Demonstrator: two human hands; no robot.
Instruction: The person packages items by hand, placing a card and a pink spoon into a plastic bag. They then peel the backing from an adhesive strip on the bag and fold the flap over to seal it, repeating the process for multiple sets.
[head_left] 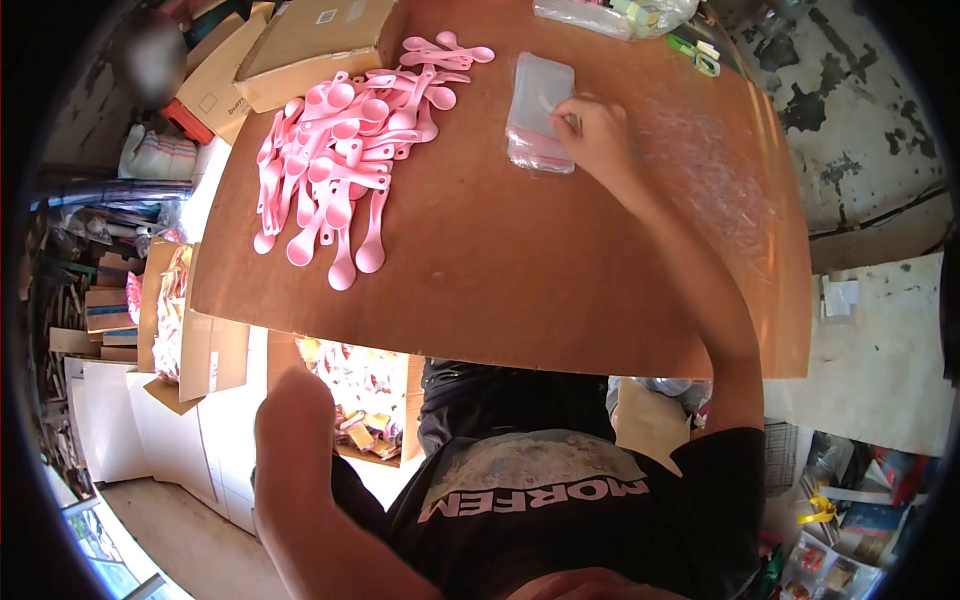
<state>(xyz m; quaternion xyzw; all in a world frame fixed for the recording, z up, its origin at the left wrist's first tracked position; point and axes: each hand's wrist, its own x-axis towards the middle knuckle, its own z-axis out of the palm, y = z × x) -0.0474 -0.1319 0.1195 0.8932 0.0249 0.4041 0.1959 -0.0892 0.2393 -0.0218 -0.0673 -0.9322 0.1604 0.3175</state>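
Note:
My right hand [598, 140] is at a stack of clear plastic bags [541, 85] with pink lower edges, lying on the brown table. Its thumb and forefinger are pinched together at the stack's right side, on what looks like the edge of a bag. Low on the left, my left hand [300, 400] hangs beside the table's near edge, above an open carton; its fingers are hidden from view. A heap of pink plastic spoons [340, 150] lies on the left of the table, with a few more [450, 50] behind it.
A closed cardboard box [320, 45] stands behind the spoons. Loose clear film [705, 165] lies on the table's right side, and a green cutter [700, 55] at the far right. Below the near edge, an open carton [411, 410] holds many small packets.

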